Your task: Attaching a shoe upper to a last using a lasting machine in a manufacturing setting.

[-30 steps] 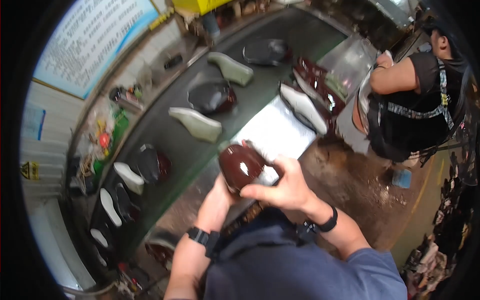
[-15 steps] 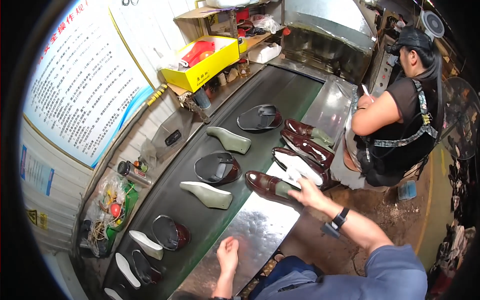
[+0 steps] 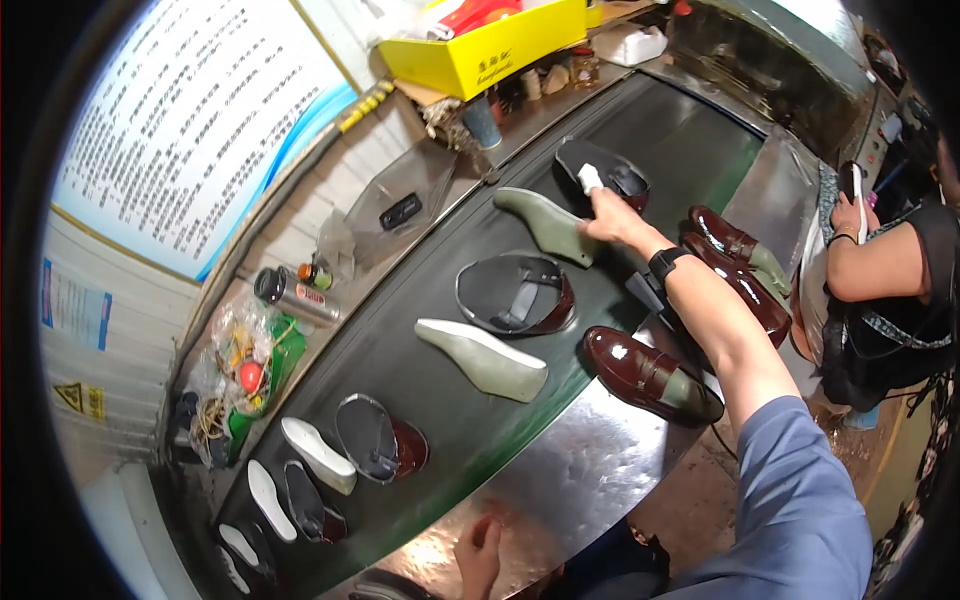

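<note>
My right hand (image 3: pixel 617 222) reaches across the dark conveyor belt (image 3: pixel 690 125), fingers stretched out and thumb apart. Its thumb is at the thick end of a green shoe last (image 3: pixel 545 222). White material at its fingertips overlaps a black-lined shoe upper (image 3: pixel 575 155); whether it is a finger cover or a held piece is unclear. My left hand (image 3: pixel 478 555) hovers over the metal ledge (image 3: pixel 560 480), loosely curled with thumb apart, nothing visible in it. A glossy maroon loafer (image 3: pixel 625 360) with a green last inside lies on the ledge's edge below my right forearm.
More uppers (image 3: pixel 515 290) and lasts (image 3: pixel 480 360) lie along the belt. Other maroon loafers (image 3: pixel 735 275) rest by a seated co-worker (image 3: pixel 890 260) at right, who holds a shoe. A yellow box (image 3: pixel 490 60), a steel flask (image 3: pixel 295 295) and a bag of odds and ends (image 3: pixel 245 380) line the far side.
My right hand has moved from the loafers on the ledge to the far lasts and uppers on the belt. The view has shifted right and closer. My left hand stays low over the ledge.
</note>
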`<state>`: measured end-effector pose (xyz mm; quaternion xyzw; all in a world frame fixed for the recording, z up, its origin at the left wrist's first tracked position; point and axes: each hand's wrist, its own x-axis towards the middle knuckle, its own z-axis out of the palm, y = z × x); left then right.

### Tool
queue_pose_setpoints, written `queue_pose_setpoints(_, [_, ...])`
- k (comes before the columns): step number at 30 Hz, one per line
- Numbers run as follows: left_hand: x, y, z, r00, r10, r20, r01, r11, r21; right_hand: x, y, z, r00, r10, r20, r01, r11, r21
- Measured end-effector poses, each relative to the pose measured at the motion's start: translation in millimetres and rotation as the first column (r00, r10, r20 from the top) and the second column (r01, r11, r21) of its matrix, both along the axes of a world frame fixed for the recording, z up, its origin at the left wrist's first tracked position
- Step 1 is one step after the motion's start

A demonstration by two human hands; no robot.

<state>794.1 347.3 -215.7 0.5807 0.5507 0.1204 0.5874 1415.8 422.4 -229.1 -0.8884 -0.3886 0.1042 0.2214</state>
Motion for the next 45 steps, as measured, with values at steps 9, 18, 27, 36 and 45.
queue_pose_setpoints(9, [125.3,86.8,14.1,0.959,-0.252,0.13,0.225,0.956,0.189,-36.1,-35.4,44.7,0.943,0.21,0.26,-0.209,0.977,-0.033])
queue_pose_setpoints(18, [198.3,195.4,13.7,0.987,-0.156,-0.025,0.154,0.985,-0.074,-319.6,-258.7,144.7,0.794,0.593,-0.131,-0.591,0.804,0.057])
queue_pose_setpoints(27, [275.6,197.6,-54.8,0.961,0.232,-0.149,-0.24,0.97,-0.036,-395.6,-257.6,112.0,0.901,0.402,-0.16,-0.346,0.892,0.291])
queue_pose_setpoints(36, [11.1,73.8,54.5,0.567,0.305,0.765,0.113,0.892,-0.439,-113.5,-81.3,42.8,0.829,-0.248,-0.501,0.344,0.933,0.108])
queue_pose_setpoints(45, [-85.0,-49.2,94.9,0.82,0.507,0.266,-0.401,0.84,-0.365,-114.1,-4.6,-14.3,0.297,-0.268,-0.917,0.439,0.891,-0.118])
